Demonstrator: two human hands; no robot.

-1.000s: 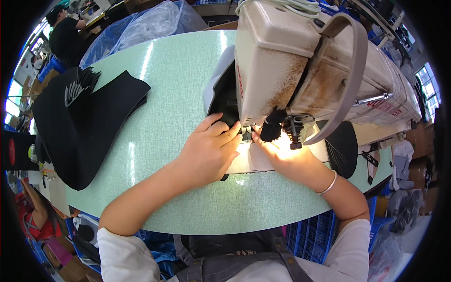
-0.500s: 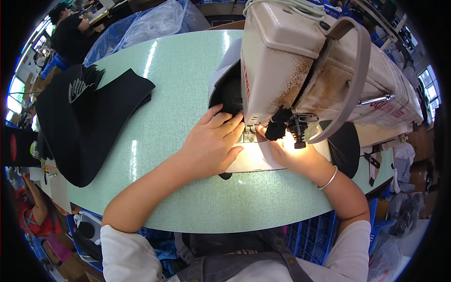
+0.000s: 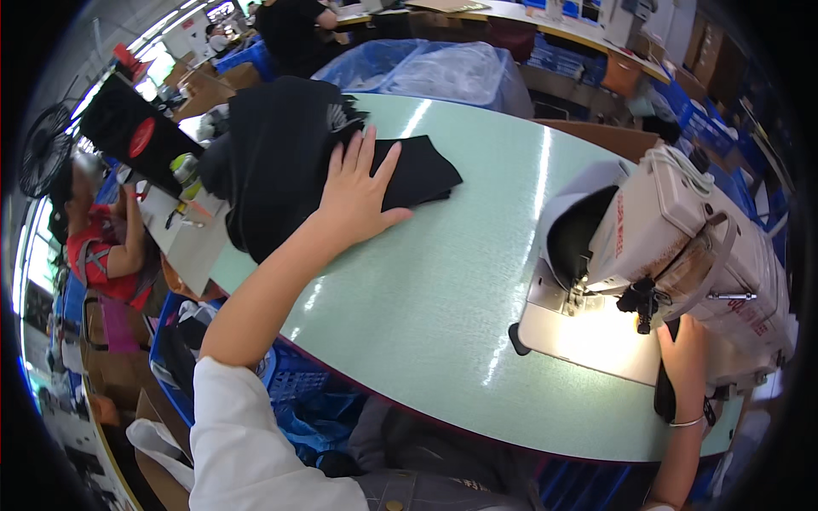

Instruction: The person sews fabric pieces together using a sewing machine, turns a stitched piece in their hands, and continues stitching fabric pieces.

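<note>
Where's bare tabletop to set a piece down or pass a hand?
Widest free patch: the green table between the left hand on the black fabric stack and the sewing machine. The near edge is bare too. Crowded: under the machine head, where the right hand sits on the lit plate.

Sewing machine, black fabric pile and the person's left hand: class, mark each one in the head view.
sewing machine (image 3: 682, 221), head view, on its cream upper body.
black fabric pile (image 3: 273, 162), head view, on the middle of the top piece.
left hand (image 3: 358, 192), head view, on the back of the hand, flat on the fabric.
</note>
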